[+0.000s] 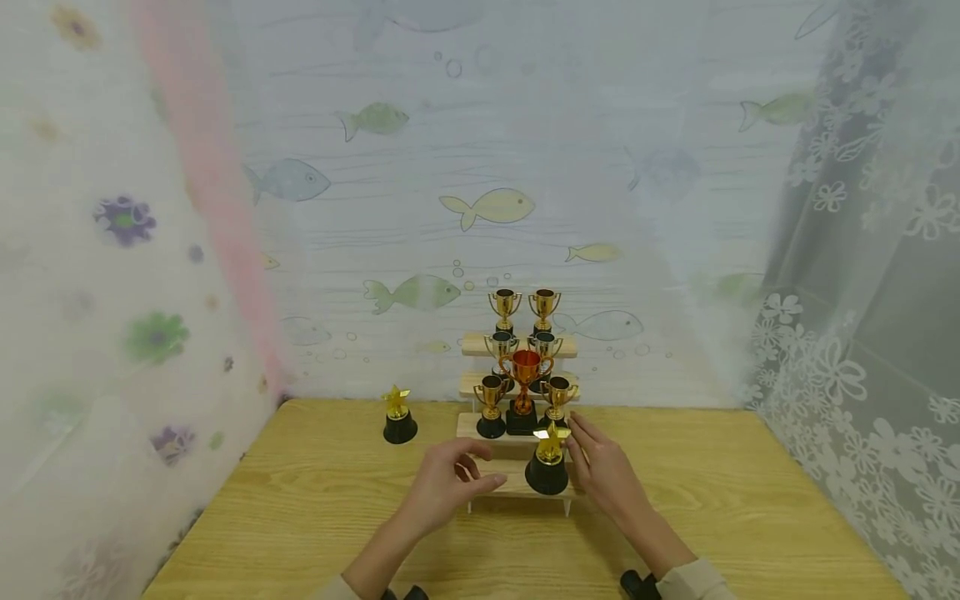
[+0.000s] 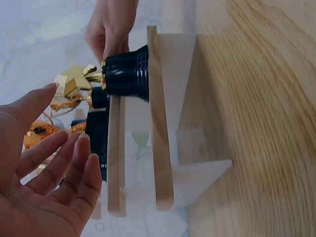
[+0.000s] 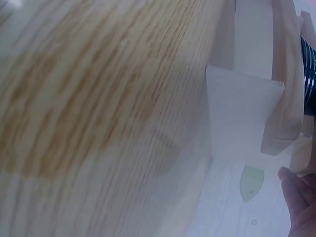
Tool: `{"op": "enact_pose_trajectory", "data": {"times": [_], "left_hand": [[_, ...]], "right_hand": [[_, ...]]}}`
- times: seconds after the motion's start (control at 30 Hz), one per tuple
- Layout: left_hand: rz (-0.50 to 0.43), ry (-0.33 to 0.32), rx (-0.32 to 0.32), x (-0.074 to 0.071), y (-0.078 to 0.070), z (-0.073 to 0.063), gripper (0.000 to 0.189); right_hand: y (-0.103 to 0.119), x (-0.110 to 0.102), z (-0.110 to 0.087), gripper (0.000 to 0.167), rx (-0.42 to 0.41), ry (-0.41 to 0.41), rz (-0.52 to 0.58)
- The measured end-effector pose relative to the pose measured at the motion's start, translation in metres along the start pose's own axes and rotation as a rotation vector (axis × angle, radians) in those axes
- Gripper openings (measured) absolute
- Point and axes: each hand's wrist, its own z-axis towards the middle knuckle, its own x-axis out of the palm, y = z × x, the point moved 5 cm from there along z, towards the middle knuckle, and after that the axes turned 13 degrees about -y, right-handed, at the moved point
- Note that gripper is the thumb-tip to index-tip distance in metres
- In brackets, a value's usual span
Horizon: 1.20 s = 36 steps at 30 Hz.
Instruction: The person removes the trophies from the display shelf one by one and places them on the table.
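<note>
Fingers apart, my left hand (image 1: 450, 482) hovers by the left end of a wooden stand (image 1: 467, 426); my right hand (image 1: 606, 468) extends straight fingers beside the gold star trophy (image 1: 547, 471) at its bottom step's (image 1: 516, 473) right end, contact unclear. Another star trophy (image 1: 400, 427) stands near the worktop's (image 1: 690, 467) back edge.

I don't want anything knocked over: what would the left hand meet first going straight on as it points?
Probably the black-based gold star trophy on the bottom pale wooden step; depth is unclear.
</note>
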Motion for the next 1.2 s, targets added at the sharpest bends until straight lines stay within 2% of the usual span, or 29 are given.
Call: {"op": "enact_pose_trajectory", "data": {"times": [0.3,0.57,0.7,1.0,1.2], "left_hand": [[-0.006,-0.018,0.044,0.031,-0.005,0.008,0.049],[-0.014,-0.021,-0.002,0.053,-0.007,0.015,0.055],[-0.005,-0.027,-0.012,0.061,-0.006,0.017,0.053],[0.049,-0.075,0.019,0.074,-0.003,0.019,0.045],[0.085,-0.083,-0.009,0.08,-0.001,0.02,0.044]], "right_hand": [[0.001,-0.001,0.0,0.04,0.01,0.033,-0.013],[0.002,-0.003,-0.001,0.041,0.006,0.027,-0.01],[0.001,-0.002,-0.001,0.041,0.007,0.024,-0.01],[-0.002,0.0,-0.002,0.04,0.024,0.006,0.015],[-0.004,0.001,-0.002,0.041,0.032,0.008,0.015]]}}
